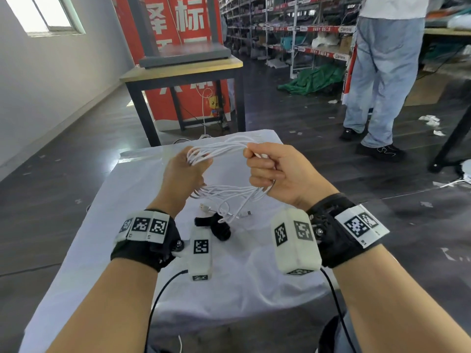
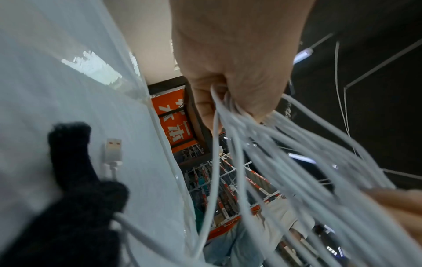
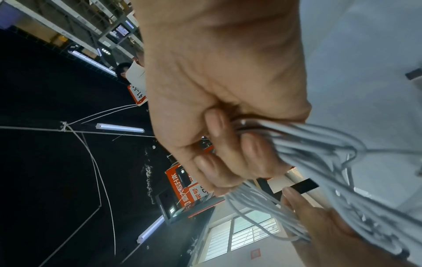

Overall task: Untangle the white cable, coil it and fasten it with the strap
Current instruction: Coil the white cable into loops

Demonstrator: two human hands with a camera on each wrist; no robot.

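Two hands hold one white cable [image 1: 224, 171] in the air above the table. The left hand [image 1: 182, 174] has its fingers through the left side of the loops. The right hand [image 1: 275, 171] is closed in a fist around the right side. The cable makes a ring of many loops between them, and its loose ends hang down to the table.

The head view shows both plugs lying by a black strap [image 1: 216, 226], just under the loops. The left wrist view shows only one plug [image 2: 113, 148], close beside the strap [image 2: 73, 180]. The right wrist view shows the right hand's fingertips [image 3: 251, 150] pressed on the bunch of cable, which the head view hides.

The table has a white cloth [image 1: 102, 250] over it. Behind it stands a wooden table [image 1: 183, 70], then a red sign [image 1: 183, 19]. A person in jeans [image 1: 379, 72] stands by long shelves [image 1: 293, 29] on the right.
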